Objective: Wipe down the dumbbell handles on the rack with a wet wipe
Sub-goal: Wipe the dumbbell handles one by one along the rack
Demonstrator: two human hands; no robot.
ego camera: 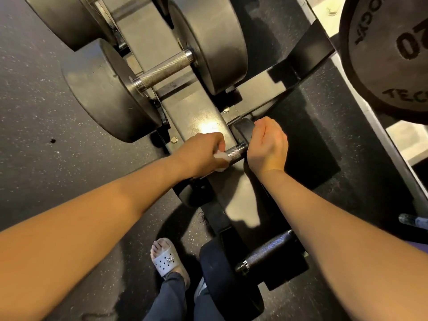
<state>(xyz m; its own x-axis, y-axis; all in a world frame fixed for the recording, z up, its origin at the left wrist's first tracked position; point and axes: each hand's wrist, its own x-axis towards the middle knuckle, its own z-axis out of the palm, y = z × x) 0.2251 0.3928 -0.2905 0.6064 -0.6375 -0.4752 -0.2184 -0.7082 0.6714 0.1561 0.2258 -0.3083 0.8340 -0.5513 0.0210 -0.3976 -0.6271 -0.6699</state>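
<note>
A small dumbbell lies on the grey rack (196, 112), its knurled metal handle (235, 152) showing between my two hands. My left hand (199, 154) grips the handle's left part with a white wet wipe (221, 157) wrapped under the fingers. My right hand (267, 147) curls over the dumbbell's black right head (243, 130) and holds it. The dumbbell's left head is hidden under my left hand and wrist.
A larger dumbbell with a bare knurled handle (164, 70) sits further up the rack. Another dumbbell (266, 253) lies lower, near my foot in a white sandal (165, 258). A 20 weight plate (393, 54) hangs at the upper right. Speckled black floor surrounds the rack.
</note>
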